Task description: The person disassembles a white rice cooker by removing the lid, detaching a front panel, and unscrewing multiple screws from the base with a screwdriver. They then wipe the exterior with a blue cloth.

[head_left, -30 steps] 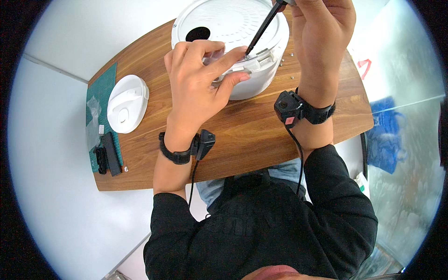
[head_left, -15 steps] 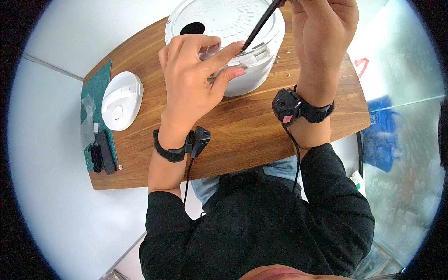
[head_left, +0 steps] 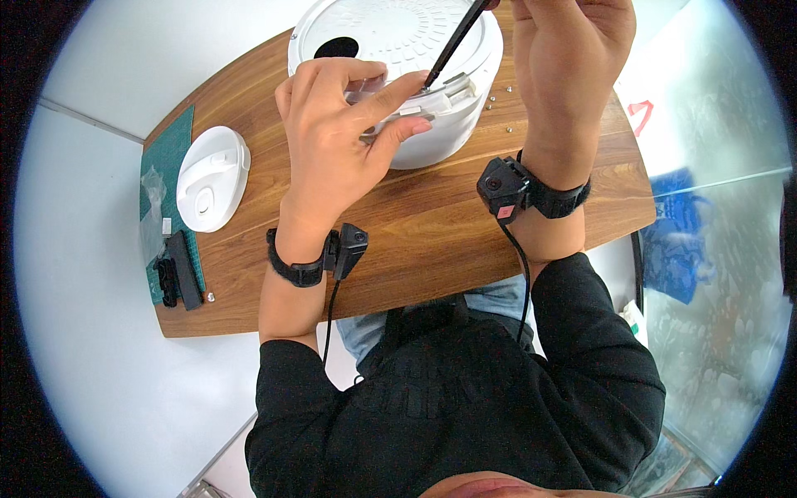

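Note:
A white round appliance (head_left: 444,149) with a ribbed top and a dark round opening (head_left: 336,48) stands at the far edge of the view. My left hand (head_left: 332,124) grips a white plastic piece (head_left: 436,103) at its near rim, index finger above and thumb below. My right hand (head_left: 569,66) holds a slim black screwdriver (head_left: 455,46), slanting down and left. Its tip meets the rim beside my left index fingertip; whatever is under the tip is too small to make out. The right fingertips are partly cut off by the top edge.
Several small screws (head_left: 491,100) lie right of the appliance on the wooden table (head_left: 415,236). At left are a white oval lid-like part (head_left: 214,178), a green cutting mat (head_left: 170,137), clear plastic wrapping (head_left: 153,212) and a dark bar-shaped object (head_left: 184,270). A blue bag (head_left: 672,236) is at right.
The whole view has shifted slightly. Both hands keep their hold, and the screwdriver tip stays at the rim beside the left index finger.

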Demonstrator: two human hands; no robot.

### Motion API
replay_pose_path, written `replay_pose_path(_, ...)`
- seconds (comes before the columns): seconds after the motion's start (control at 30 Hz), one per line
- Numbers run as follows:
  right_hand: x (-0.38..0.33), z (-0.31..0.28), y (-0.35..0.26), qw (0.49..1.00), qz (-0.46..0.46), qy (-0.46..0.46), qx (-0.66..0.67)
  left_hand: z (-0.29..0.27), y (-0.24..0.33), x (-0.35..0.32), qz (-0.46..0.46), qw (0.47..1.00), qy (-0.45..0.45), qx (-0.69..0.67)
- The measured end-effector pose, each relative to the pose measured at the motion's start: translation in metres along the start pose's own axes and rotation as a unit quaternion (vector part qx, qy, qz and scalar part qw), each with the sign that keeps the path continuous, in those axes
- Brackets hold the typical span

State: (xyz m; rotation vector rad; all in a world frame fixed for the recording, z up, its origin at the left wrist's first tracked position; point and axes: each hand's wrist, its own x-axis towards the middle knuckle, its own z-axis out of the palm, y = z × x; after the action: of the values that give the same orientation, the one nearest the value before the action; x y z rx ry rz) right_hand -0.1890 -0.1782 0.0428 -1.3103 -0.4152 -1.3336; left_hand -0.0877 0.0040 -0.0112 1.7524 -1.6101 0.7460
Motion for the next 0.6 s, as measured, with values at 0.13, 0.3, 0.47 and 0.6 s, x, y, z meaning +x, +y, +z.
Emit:
replay_pose_path(0.13,-0.001,0.008,-0.002,0.999,0.017,0.030,-0.030,0.000,0.000,-0.001,0.005,1.000,0.001,0.009)
replay_pose_path(0.3,0.000,0.004,0.002,1.000,-0.010,-0.010,0.019,0.000,0.000,0.000,0.005,1.000,0.002,0.004)
replay_pose_path(0.47,0.000,0.009,0.003,0.999,0.003,-0.010,0.043,0.005,-0.005,-0.003,0.000,1.000,0.017,-0.023)
replay_pose_path(0.6,-0.005,0.023,0.000,0.995,0.083,0.035,0.042,0.004,-0.004,-0.003,0.000,1.000,0.017,-0.025)
